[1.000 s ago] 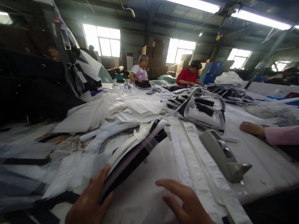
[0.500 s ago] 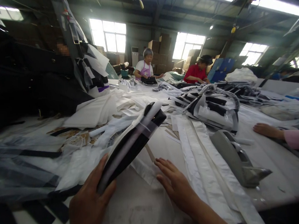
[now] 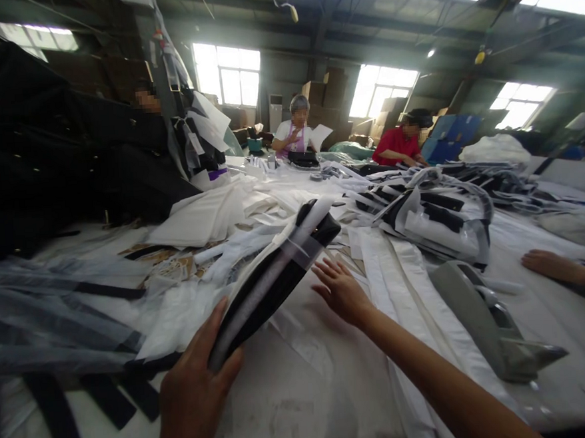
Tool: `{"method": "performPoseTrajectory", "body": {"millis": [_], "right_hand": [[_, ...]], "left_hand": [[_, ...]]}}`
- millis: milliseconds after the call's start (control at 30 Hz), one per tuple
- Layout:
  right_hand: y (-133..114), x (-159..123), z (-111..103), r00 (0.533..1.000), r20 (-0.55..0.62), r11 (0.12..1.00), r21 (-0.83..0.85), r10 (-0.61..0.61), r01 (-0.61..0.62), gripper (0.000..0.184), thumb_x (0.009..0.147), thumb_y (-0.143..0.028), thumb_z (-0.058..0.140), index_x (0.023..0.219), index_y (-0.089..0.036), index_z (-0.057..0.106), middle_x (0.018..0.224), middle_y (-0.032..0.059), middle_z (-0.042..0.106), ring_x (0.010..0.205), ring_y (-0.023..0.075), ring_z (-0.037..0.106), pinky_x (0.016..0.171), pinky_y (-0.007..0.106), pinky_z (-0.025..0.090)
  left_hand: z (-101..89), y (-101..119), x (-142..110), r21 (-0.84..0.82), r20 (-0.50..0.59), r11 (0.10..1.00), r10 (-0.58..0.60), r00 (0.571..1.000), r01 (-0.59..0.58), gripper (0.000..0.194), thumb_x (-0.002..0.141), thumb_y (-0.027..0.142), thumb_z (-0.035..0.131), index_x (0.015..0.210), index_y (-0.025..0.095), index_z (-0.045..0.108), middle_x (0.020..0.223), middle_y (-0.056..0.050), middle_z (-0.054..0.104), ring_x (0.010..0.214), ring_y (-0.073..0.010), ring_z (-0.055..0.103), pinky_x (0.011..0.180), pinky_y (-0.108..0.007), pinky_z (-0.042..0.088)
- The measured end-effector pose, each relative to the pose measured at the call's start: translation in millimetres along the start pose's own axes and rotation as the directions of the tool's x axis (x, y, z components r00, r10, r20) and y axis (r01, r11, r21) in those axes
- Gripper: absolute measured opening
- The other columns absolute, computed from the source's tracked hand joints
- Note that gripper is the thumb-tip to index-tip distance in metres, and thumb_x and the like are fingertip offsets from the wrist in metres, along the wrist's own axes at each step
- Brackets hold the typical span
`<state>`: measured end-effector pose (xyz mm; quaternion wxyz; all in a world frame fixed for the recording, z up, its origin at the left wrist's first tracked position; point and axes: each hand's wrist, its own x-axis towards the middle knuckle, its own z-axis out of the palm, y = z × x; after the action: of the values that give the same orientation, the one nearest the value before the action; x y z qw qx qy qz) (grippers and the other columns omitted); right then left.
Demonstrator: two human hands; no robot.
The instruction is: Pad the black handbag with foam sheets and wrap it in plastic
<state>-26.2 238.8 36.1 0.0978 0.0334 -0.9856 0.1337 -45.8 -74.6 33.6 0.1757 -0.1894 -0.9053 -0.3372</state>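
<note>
My left hand [image 3: 201,379] grips the near end of a slim black bag [image 3: 258,301], thumb on one side and fingers on the other. The bag is tilted, its far end raised and pointing forward right. White wrapping runs along its edge, with a clear band around its far part. My right hand [image 3: 341,290] is open, fingers spread, just below and right of the bag's far end. Whether its fingertips touch the bag, I cannot tell. White strips [image 3: 392,285] lie on the table right of this hand.
A grey tape dispenser [image 3: 484,319] stands at right, near another person's hand [image 3: 556,267]. Beyond it sits a wrapped black bag [image 3: 438,222]. Clear plastic sleeves [image 3: 79,320] and black strips [image 3: 56,416] cover the left side. Two people [image 3: 291,135] work across the table.
My right hand has moved forward, up toward the bag's far end, with its fingers spreading. My left hand keeps its hold. The view has shifted slightly left. A person opposite has raised a hand.
</note>
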Motion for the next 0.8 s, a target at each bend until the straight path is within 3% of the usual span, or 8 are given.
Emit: {"method": "performPoseTrajectory", "body": {"millis": [67, 167, 233, 300, 367, 567, 700, 800], "right_hand": [[-18, -21, -3, 0.983, 0.086, 0.986, 0.054, -0.164, 0.159, 0.054, 0.099, -0.044, 0.05, 0.147, -0.021, 0.042, 0.155, 0.0103, 0.04, 0.148, 0.0262, 0.025, 0.123, 0.051, 0.014], [-42, -47, 3, 0.891, 0.239, 0.917, 0.207, -0.385, 0.34, 0.07, 0.092, -0.057, 0.057, 0.151, -0.028, 0.035, 0.157, 0.0063, 0.037, 0.147, 0.0265, 0.027, 0.123, 0.048, 0.015], [-48, -49, 15, 0.936, 0.232, 0.954, 0.209, -0.264, 0.217, 0.073, 0.09, -0.059, 0.058, 0.151, -0.026, 0.035, 0.157, 0.01, 0.035, 0.147, 0.0293, 0.027, 0.122, 0.051, 0.017], [-47, -43, 26, 0.99, 0.143, 0.987, 0.163, -0.013, -0.01, 0.066, 0.096, -0.053, 0.051, 0.151, -0.019, 0.037, 0.157, 0.0158, 0.034, 0.146, 0.0314, 0.029, 0.12, 0.055, 0.023], [-47, -36, 33, 0.987, 0.055, 0.976, 0.151, 0.151, -0.158, 0.056, 0.101, -0.042, 0.041, 0.151, -0.016, 0.036, 0.157, 0.0178, 0.033, 0.146, 0.0309, 0.03, 0.117, 0.057, 0.028], [-57, -72, 29, 0.981, -0.08, 0.968, 0.196, 0.176, -0.158, 0.043, 0.094, -0.031, 0.053, 0.134, -0.016, 0.058, 0.145, 0.0151, 0.051, 0.137, 0.0314, 0.042, 0.116, 0.052, 0.033], [-52, -89, 25, 0.944, -0.06, 0.901, 0.324, 0.325, -0.29, 0.055, 0.081, -0.019, 0.06, 0.135, -0.012, 0.057, 0.125, 0.0206, 0.06, 0.11, 0.0322, 0.061, 0.1, 0.049, 0.05], [-40, -75, 27, 0.938, -0.011, 0.854, 0.418, 0.347, -0.311, 0.056, 0.077, -0.009, 0.055, 0.133, -0.016, 0.059, 0.107, 0.0126, 0.068, 0.083, 0.022, 0.069, 0.083, 0.039, 0.058]], "left_hand": [[-0.9, 2, 1, -0.002, 0.008, 1.0, -0.004, 1.0, 0.004, 0.06, 0.091, 0.039, 0.057, 0.148, 0.038, 0.038, 0.139, 0.003, 0.058, 0.117, -0.0244, 0.064, 0.091, -0.032, 0.056], [-1.4, 6, 4, -0.019, 0.017, 1.0, -0.009, 1.0, 0.009, 0.062, 0.09, 0.037, 0.059, 0.148, 0.036, 0.038, 0.141, 0.002, 0.057, 0.12, -0.0246, 0.062, 0.096, -0.032, 0.054], [-1.6, 7, 5, -0.035, 0.025, 0.999, -0.006, 1.0, 0.007, 0.063, 0.089, 0.036, 0.06, 0.149, 0.037, 0.038, 0.141, 0.002, 0.057, 0.121, -0.0241, 0.062, 0.098, -0.032, 0.052], [-2.2, 9, 6, -0.039, 0.028, 0.999, -0.003, 1.0, 0.004, 0.063, 0.089, 0.036, 0.06, 0.148, 0.037, 0.038, 0.141, 0.002, 0.057, 0.121, -0.0239, 0.061, 0.099, -0.032, 0.052], [-3.3, 10, 6, -0.037, 0.024, 0.999, -0.005, 1.0, 0.006, 0.061, 0.09, 0.036, 0.059, 0.148, 0.036, 0.039, 0.142, 0.002, 0.056, 0.123, -0.0243, 0.06, 0.1, -0.033, 0.051], [-6.2, 13, 6, -0.011, 0.053, 1.0, -0.024, 0.998, 0.025, 0.06, 0.092, 0.036, 0.056, 0.149, 0.035, 0.036, 0.144, 0.001, 0.054, 0.123, -0.0251, 0.06, 0.094, -0.032, 0.053], [-4.1, 17, 5, -0.003, 0.047, 1.0, -0.03, 0.998, 0.03, 0.061, 0.092, 0.036, 0.058, 0.149, 0.036, 0.037, 0.144, 0.001, 0.055, 0.124, -0.0255, 0.059, 0.097, -0.033, 0.052], [-2.2, 18, 4, -0.012, 0.051, 1.0, -0.013, 0.999, 0.013, 0.061, 0.092, 0.034, 0.058, 0.149, 0.035, 0.037, 0.144, 0.0, 0.054, 0.124, -0.0252, 0.059, 0.098, -0.033, 0.051]]}}
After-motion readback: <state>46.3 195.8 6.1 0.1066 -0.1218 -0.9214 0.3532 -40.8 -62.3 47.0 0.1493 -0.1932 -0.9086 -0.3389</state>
